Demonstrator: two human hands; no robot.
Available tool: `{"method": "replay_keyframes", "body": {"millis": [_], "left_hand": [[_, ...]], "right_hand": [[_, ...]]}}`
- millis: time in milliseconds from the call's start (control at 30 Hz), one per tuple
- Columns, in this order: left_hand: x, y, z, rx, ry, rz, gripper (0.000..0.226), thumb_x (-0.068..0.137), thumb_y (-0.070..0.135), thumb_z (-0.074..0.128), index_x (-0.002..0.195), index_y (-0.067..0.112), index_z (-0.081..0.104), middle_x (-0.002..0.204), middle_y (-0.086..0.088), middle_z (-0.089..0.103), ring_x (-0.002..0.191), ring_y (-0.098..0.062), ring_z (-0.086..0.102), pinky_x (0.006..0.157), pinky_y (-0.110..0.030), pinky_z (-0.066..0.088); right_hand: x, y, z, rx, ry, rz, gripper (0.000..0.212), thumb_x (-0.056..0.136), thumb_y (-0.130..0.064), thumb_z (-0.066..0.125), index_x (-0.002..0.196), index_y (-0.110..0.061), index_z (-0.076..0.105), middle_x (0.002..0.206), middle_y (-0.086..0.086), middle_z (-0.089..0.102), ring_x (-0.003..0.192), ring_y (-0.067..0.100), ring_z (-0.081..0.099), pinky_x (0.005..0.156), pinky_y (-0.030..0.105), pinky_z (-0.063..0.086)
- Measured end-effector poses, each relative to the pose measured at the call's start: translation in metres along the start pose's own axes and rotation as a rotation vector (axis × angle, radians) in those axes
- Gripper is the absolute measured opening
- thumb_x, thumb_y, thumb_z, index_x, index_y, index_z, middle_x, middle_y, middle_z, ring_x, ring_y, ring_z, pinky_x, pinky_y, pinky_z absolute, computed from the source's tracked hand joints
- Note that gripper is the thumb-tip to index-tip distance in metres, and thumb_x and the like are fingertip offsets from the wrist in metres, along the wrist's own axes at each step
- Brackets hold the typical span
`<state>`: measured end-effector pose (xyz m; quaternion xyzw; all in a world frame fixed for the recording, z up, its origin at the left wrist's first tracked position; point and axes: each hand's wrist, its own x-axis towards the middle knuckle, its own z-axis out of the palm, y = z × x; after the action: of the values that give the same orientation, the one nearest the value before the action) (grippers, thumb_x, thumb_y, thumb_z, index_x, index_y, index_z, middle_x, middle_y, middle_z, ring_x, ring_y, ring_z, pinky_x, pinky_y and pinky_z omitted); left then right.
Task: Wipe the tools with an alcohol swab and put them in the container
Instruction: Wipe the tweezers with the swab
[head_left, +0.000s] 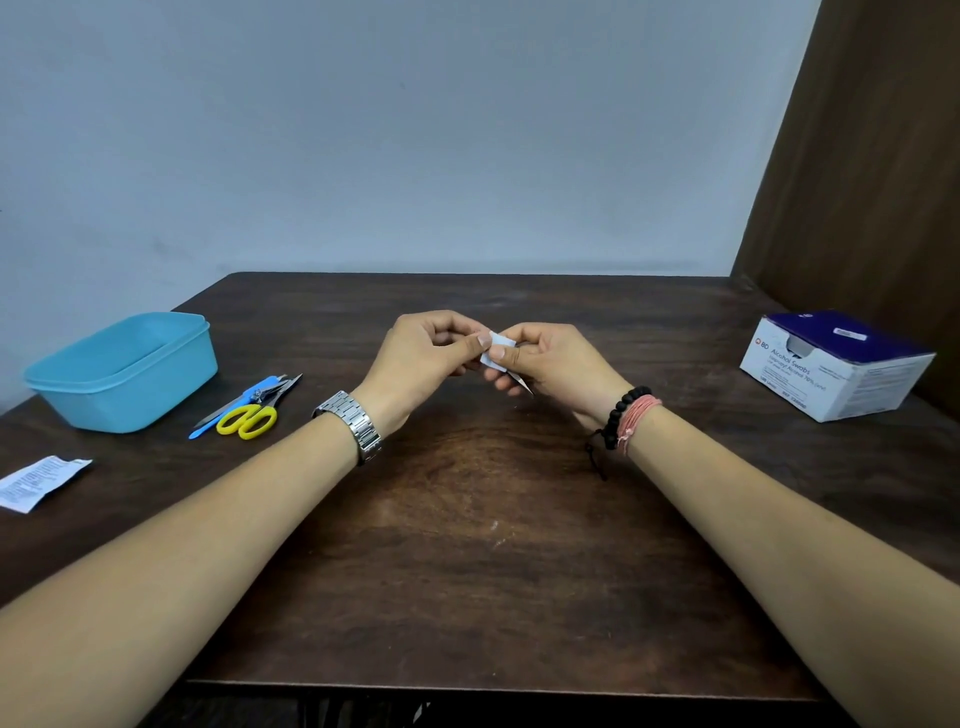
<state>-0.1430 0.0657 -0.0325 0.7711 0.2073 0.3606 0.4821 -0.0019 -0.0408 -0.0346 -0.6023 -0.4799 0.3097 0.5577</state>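
Note:
Above the middle of the table my two hands meet around a white alcohol swab (497, 347). My right hand (545, 369) pinches the swab, which is folded round a thin metal tool (525, 386); only the tool's pointed tip shows, below my right fingers. My left hand (421, 364) pinches at the swab's left edge, where the tool's other end is hidden. The empty light blue container (122, 371) stands at the left. Beside it lie yellow-handled scissors (248, 420), a blue-handled tool (234, 408) and a small metal clipper (270, 393).
A white and blue box of alcohol swabs (836, 364) stands at the right. A torn white swab wrapper (39, 480) lies at the left edge of the dark wooden table (467, 519). A wall rises behind the table.

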Motion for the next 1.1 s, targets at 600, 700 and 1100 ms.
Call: {"method": "replay_keyframes", "body": {"millis": [600,700,1100], "left_hand": [[0.0011,0.0004,-0.0031,0.009,0.02,0.035,0.005,0.09,0.021,0.071,0.087,0.018,0.075,0.077,-0.001,0.075,0.071,-0.008,0.067,0.067,-0.022,0.052],[0.0012,0.0011,-0.0032,-0.01,0.021,0.026,0.005,0.09,0.02,0.071,0.086,0.018,0.075,0.076,-0.001,0.074,0.071,-0.009,0.066,0.067,-0.022,0.052],[0.0018,0.0022,-0.0045,-0.022,0.047,0.011,0.006,0.091,0.019,0.07,0.089,0.016,0.074,0.076,-0.002,0.074,0.069,-0.008,0.067,0.065,-0.02,0.052]], "right_hand": [[-0.0035,-0.0088,0.0036,0.027,0.005,0.037,0.023,0.091,0.007,0.047,0.096,-0.006,0.065,0.083,0.008,0.071,0.071,0.012,0.066,0.068,0.023,0.055],[-0.0046,-0.0097,0.0038,0.019,-0.001,0.023,0.024,0.091,0.008,0.046,0.098,-0.005,0.065,0.083,0.008,0.071,0.071,0.012,0.066,0.066,0.023,0.055],[-0.003,-0.0086,0.0034,0.048,-0.049,0.007,0.031,0.088,0.014,0.044,0.1,-0.007,0.063,0.091,0.013,0.072,0.076,0.016,0.067,0.071,0.024,0.057]]}}
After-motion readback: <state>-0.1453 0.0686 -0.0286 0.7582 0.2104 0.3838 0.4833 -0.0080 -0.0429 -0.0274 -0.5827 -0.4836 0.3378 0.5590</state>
